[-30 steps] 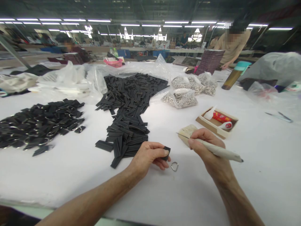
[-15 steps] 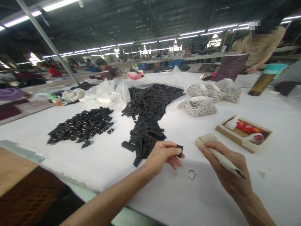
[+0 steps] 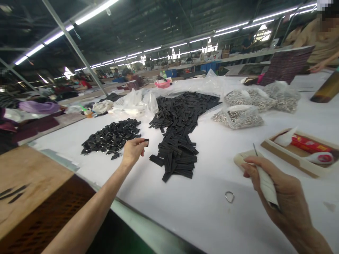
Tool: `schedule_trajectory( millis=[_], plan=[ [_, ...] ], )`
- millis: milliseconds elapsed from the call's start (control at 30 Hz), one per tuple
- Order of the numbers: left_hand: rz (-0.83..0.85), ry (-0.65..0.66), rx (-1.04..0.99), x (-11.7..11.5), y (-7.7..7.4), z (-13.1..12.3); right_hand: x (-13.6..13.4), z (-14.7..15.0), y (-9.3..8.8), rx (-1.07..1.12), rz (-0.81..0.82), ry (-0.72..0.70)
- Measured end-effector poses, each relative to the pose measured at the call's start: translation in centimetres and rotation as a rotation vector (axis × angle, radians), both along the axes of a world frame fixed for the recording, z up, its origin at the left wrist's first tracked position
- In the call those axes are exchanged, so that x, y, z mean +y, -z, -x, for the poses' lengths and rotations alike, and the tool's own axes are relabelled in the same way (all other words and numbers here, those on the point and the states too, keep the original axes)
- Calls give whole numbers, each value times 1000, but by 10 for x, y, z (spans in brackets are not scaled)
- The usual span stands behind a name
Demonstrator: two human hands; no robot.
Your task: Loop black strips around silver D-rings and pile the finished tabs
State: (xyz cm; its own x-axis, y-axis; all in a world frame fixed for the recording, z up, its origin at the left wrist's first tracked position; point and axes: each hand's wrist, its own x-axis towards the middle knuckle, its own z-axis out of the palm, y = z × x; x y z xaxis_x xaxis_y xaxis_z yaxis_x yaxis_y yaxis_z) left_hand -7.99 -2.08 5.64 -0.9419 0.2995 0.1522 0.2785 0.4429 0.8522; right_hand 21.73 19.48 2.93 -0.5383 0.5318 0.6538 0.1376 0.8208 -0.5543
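Note:
My left hand [image 3: 134, 152] pinches a small black folded strip [image 3: 146, 142] between thumb and fingertips. It is just right of a pile of black folded pieces with metal rings [image 3: 111, 137]. Loose black strips [image 3: 177, 155] lie in a long heap to its right. In my right hand [image 3: 286, 190] is a white tube-like tool [image 3: 267, 183]; a thin metal tip points up beyond the fingers. Its exact kind is unclear. A beige block [image 3: 240, 159] rests by the fingertips. One metal D-ring [image 3: 229, 197] lies on the white table below.
Clear bags of metal rings [image 3: 238, 118] stand at the back right. A cardboard box [image 3: 291, 160] holds a red packet and white bottles at right. Crumpled plastic bags [image 3: 129, 104] lie behind. A co-worker [image 3: 317, 42] stands at far right beside a dark stack [image 3: 288, 65].
My left hand has moved left with the black folded strip, away from the D-ring toward the finished-looking pile. The right hand still holds the tool, now tilted more upright. The view has shifted left.

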Motion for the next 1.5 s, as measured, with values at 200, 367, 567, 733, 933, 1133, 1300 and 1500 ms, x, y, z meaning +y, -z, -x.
schedule_trajectory(
  millis=[200,367,567,733,933,1133,1300,1500],
  plan=[
    [71,-177,241,-25,14,29,-1,2,1,4,-7,31],
    [268,239,297,-14,22,-19,1,3,7,-41,-3,6],
    [451,525,287,-7,31,-58,4,3,13,-92,-31,-14],
    [518,505,330,3,45,-88,3,4,12,-100,-12,-16],
    [594,451,665,19,45,-104,6,4,21,-140,51,-67],
    [752,940,991,15,29,-107,5,0,16,-265,239,-161],
    [774,987,1171,11,32,-94,-7,-2,-8,-521,267,-240],
    [515,877,1019,14,36,-82,-24,-8,-12,-724,-109,-316]
  ],
)
